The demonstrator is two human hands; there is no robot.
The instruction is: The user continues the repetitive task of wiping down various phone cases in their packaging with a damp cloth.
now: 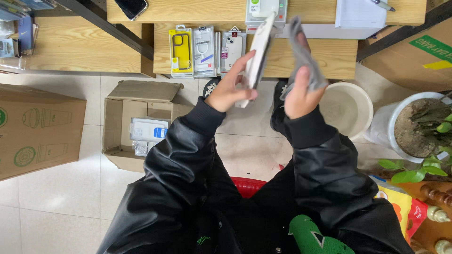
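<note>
The white phone-case package (256, 54) stands nearly on edge between the two hands, its long axis running from low beside the left thumb up and away toward the wooden surface (329, 56), tilted a little to the right at the top. It lies directly in the left hand (228, 89): the fingers (241, 63) are curled round its left face and the thumb presses near its lower end, so the grip is closed on the package. The grey cloth (303, 56) hangs just to the right of the package, close to it but, as far as can be seen, not touching. The right hand (299, 96) has the cloth bunched in a closed fist, the thumb clamped over it and a loose tail rising above the knuckles. The left hand is thus the nearer to the package, and the cloth faces its right side.

Beyond the fingers, a row of packaged phone cases (205, 49) lies on the surface, one of them yellow. Down to the left of the left hand an open cardboard box (136, 122) sits on the tiled floor with more packages inside. To the right of the right hand stand a white bucket (348, 108) and a potted plant (423, 127).
</note>
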